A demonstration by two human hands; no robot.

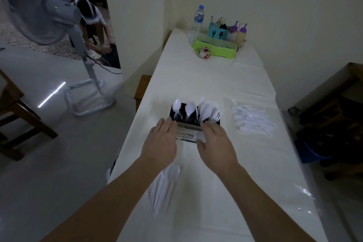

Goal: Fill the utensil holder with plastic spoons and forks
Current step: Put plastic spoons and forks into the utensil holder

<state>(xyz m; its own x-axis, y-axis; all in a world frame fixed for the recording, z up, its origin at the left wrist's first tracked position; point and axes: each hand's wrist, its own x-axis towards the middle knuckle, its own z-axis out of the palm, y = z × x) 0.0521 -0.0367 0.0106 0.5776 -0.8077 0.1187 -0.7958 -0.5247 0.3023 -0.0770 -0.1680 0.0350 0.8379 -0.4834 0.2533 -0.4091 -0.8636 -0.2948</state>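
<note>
A black utensil holder (189, 132) with a printed label stands mid-table on the white tablecloth. White plastic spoons (190, 108) and forks (215, 113) stick up out of it. My left hand (161, 140) lies against the holder's left side with fingers straight. My right hand (215, 141) lies against its right side, fingers extended and thumb near the label's lower edge. A bundle of white plastic spoons (167, 186) lies on the cloth under my left wrist. More white utensils sit in a clear plastic bag (252, 119) to the holder's right.
At the table's far end stand a water bottle (197, 20), a green tray (216, 47), a blue caddy (217, 32) and two squeeze bottles (238, 32). A pedestal fan (59, 25) stands on the floor at left, a person crouching behind it. Wooden furniture flanks both sides.
</note>
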